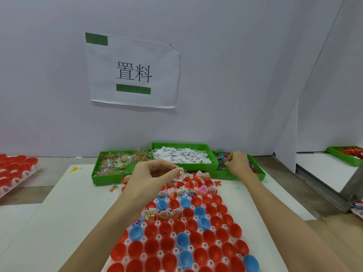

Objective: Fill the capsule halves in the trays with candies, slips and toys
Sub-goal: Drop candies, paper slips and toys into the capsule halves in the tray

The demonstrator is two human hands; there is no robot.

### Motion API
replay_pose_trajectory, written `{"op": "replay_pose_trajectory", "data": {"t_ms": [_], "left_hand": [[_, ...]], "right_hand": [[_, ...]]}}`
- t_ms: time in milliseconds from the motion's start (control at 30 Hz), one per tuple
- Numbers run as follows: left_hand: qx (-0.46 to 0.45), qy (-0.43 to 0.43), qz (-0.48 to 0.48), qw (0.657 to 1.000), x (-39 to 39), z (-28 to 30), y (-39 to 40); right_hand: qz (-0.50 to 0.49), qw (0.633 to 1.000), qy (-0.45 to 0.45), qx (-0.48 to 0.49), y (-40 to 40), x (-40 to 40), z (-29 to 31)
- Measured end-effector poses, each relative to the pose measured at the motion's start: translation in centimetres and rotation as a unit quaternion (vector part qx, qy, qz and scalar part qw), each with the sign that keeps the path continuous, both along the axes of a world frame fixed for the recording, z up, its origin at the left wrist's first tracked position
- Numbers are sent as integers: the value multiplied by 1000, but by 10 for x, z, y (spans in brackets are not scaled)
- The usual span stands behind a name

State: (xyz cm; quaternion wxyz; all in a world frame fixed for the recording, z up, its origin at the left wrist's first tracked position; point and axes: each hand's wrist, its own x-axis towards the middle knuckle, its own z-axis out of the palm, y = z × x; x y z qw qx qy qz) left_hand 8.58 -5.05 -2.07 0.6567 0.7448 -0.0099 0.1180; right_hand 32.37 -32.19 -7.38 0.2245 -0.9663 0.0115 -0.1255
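While the left hand (155, 173) pinches a candy packet with a slip (178, 174) over the far rows of the capsule tray (176, 232), the right hand (236, 161) reaches into the toy bin (255, 171), fingers curled among the coloured toys (221, 160); whether it grips one cannot be told.

Capsule tray: white, on the white board (64, 203) at the desk's middle, running toward the near edge. Holds red capsule halves (192, 225) and blue capsule halves (182, 239); far rows and a few middle cups filled, near rows bare.

Far edge, three green bins side by side: candy bin (110, 173), slip bin (182, 148), toy bin.

Loose candy packet (114, 187): on the board, beside the candy bin.

Left edge: second tray of red halves (13, 169).

Wall: paper sign (133, 71).
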Motion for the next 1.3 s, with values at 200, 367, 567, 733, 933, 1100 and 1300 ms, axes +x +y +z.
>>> {"op": "replay_pose_trajectory", "data": {"t_ms": [200, 367, 567, 733, 933, 1100, 1300], "left_hand": [[0, -3, -7, 1000, 0, 0, -1], [4, -10, 4, 1000, 2, -6, -2], [19, -37, 8, 999, 2, -16, -12], [70, -69, 20, 995, 1, -20, -18], [79, -77, 12, 994, 2, -26, -17], [142, -68, 1, 987, 4, -35, -20], [266, -68, -26, 961, 5, -42, -23]], "right_hand": [[13, 999, -23, 35, -8, -13, -1], [45, 973, -65, 215, 1, -56, 17], [218, 910, -33, 352, 38, -151, 39], [301, 901, -12, 312, 62, -194, 44], [320, 901, -5, 293, 59, -198, 38], [351, 901, 78, 244, 48, -189, 31], [346, 914, 106, 183, 48, -185, 18]]}}
